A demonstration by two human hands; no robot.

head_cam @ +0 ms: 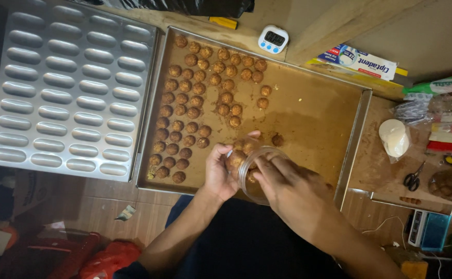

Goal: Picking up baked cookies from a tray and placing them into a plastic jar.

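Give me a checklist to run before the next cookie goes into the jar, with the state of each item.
1. Left hand steadies the clear jar: ok.
2. Right hand at the jar mouth: ok; whether it holds a cookie: cannot tell.
3. Jar over the baking tray, so crumbs land there: ok.
4. Round brown cookies left on the tray within reach: ok.
5. Room left in the jar: cannot tell, hands hide it.
6. Jar lid in sight: cannot tell.
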